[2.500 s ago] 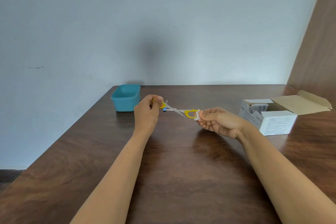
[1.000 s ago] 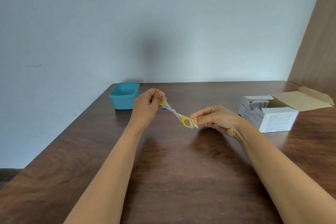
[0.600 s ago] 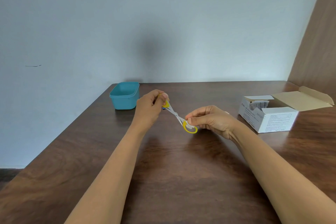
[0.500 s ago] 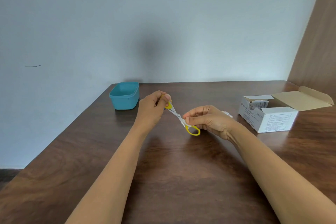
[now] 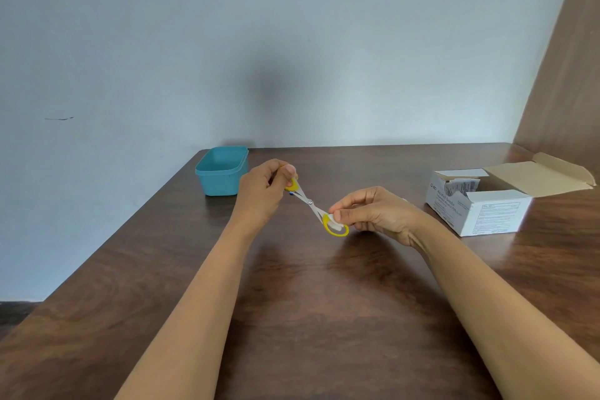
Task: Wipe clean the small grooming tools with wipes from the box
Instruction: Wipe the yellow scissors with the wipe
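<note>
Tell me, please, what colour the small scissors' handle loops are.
Yellow handle loops on the silver-bladed scissors; head view.

Tub (image 5: 221, 171) far left on table (image 5: 324, 302); box (image 5: 480, 208) right.

The white box (image 5: 493, 214) bears "BD" and, it seems, "Alcohol Swabs" on its left side; the small print on its front face is too fine to read.

Single head camera, looking forward-down across table (image 5: 324, 318) toward wall (image 5: 292, 42).
</note>
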